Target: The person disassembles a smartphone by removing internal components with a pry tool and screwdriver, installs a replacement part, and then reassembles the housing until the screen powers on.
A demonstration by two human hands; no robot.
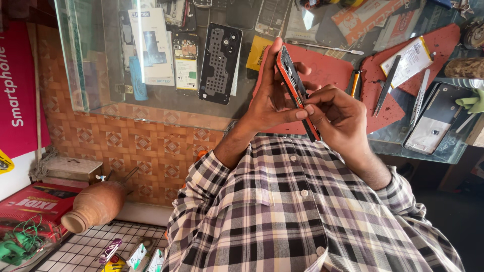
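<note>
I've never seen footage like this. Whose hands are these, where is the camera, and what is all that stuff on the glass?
There is no machine here: the one picture comes from a camera on a person's head, looking down past a checked shirt at their own bare hands. The left hand and right hand together grip an opened smartphone with an orange-red edge, held edge-on above a glass counter. On the counter lie a red work mat, a black phone back cover, another phone, tweezers and a thin metal tool. Lower left, off the counter, a clay pot lies on its side.

Two hands, one phone
</note>
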